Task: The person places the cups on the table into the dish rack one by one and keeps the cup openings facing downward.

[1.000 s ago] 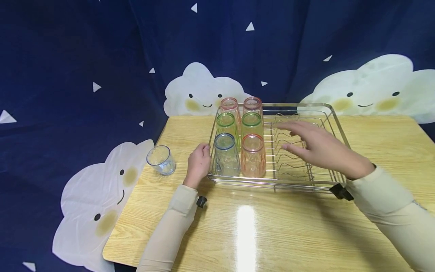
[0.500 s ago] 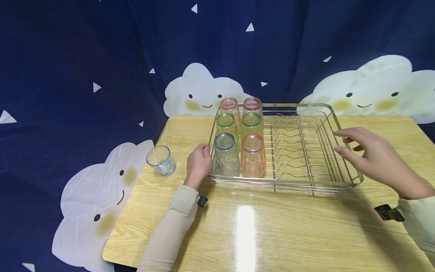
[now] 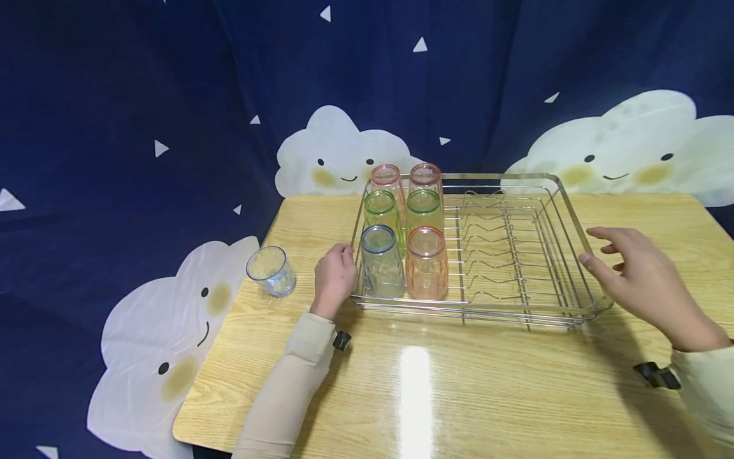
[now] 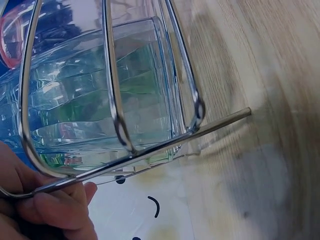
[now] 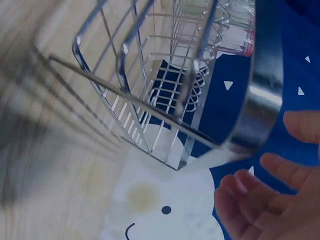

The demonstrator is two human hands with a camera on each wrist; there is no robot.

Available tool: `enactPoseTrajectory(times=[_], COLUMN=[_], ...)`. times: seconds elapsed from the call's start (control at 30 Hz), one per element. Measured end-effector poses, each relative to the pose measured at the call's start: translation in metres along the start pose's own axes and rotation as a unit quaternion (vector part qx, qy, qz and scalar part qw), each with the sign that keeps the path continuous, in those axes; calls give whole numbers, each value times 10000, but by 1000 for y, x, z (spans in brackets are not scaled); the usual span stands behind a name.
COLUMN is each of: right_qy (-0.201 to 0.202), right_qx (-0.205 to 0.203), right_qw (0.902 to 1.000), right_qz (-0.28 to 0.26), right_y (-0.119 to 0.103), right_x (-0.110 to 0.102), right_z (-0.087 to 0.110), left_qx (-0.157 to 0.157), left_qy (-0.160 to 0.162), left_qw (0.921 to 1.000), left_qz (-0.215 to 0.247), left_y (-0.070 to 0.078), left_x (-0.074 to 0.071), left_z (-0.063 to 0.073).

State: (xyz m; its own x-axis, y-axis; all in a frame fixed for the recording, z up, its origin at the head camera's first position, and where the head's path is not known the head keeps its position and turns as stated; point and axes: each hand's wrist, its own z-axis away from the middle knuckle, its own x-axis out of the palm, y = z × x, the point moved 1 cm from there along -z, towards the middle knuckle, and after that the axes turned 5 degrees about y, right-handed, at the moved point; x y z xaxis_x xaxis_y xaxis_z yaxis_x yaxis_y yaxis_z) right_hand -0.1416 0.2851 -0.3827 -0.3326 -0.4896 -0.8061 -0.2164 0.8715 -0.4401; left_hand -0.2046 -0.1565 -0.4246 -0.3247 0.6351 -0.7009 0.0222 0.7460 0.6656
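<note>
A wire dish rack (image 3: 499, 307) stands on the table with several tumblers upside down in its left part: a blue glass (image 3: 383, 271) and an orange glass (image 3: 427, 274) in front, two green-rimmed ones behind, two red-rimmed at the back. My left hand (image 3: 334, 277) grips the rack's left end; in the left wrist view its fingers (image 4: 55, 207) curl around the wire, beside the blue glass. At the right end, my right hand (image 3: 648, 284) has its fingers loosely bent and thumb at the rim. The right wrist view shows the fingers (image 5: 240, 192) just off the metal rim (image 5: 262, 95), holding nothing.
A short blue-rimmed glass (image 3: 274, 273) stands mouth up on the table left of the left hand, near the table's left edge. Wavy wire dividers (image 3: 490, 261) fill the rack's right part. A dark blue curtain (image 3: 487, 76) with clouds hangs behind the table.
My right hand has moved from above the rack's dividers rightward to outside its right end, then in close to the rim. The left hand, rack and glasses have stayed put.
</note>
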Motion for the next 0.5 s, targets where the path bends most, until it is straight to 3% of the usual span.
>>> enactPoseTrajectory(times=[0.2,0.5], right_qy=[-430,-683], right_qx=[534,821], right_qw=[9976,9942], right_qz=[-86,-148], right_y=[3,2], right_x=[7,16], right_z=[4,6], left_qx=[-48,-37], left_qy=[75,186], left_qw=[10000,9998], left_qz=[-26,-72], left_y=[1,-2], left_x=[1,-3], left_z=[1,1])
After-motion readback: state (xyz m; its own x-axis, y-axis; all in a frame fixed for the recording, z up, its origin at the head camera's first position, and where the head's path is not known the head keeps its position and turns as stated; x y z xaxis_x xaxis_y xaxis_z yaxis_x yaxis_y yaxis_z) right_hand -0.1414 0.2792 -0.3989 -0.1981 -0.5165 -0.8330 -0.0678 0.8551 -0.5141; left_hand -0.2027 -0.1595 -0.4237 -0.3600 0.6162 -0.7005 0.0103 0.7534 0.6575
